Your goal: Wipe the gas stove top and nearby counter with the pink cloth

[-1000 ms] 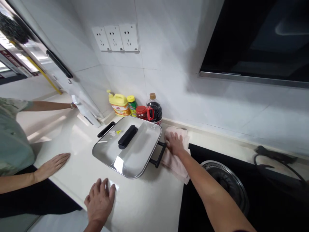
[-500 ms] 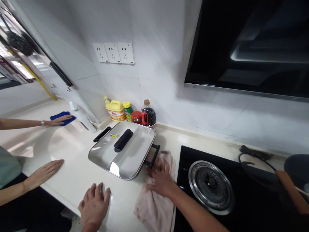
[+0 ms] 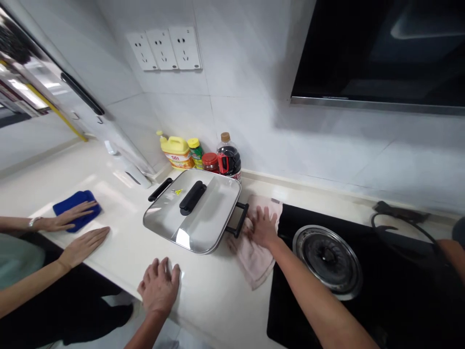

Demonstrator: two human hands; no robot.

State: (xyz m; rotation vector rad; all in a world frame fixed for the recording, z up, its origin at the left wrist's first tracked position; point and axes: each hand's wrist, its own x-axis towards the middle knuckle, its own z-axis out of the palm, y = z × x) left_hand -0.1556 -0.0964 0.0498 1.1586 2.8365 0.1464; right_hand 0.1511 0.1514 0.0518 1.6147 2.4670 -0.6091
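Observation:
My right hand (image 3: 264,227) lies on a pale pink cloth (image 3: 259,264) with its fingers spread, pressing it flat on the counter. The cloth is spread between the pan's black side handle (image 3: 238,219) and the black cooktop (image 3: 290,295). Just left of my right hand stands a wide rectangular pan (image 3: 209,251), covered by a glass lid (image 3: 214,198) with a black grip (image 3: 193,198). Resting on the counter's front part, my left hand (image 3: 160,286) is empty, its fingers loosely apart, in front of the pan.
A co-worker's hand (image 3: 69,216) presses a blue cloth (image 3: 82,222) on the white counter (image 3: 119,208); their other hand (image 3: 83,247) rests nearby. Behind the pan stand a yellow jug (image 3: 178,151), a green container (image 3: 196,152), a red-lidded jar (image 3: 210,162) and a dark bottle (image 3: 228,157).
My right hand and the pink cloth have slid toward the wall, alongside the pan handle. The co-worker's blue cloth has moved toward the counter's front edge. My view has shifted slightly.

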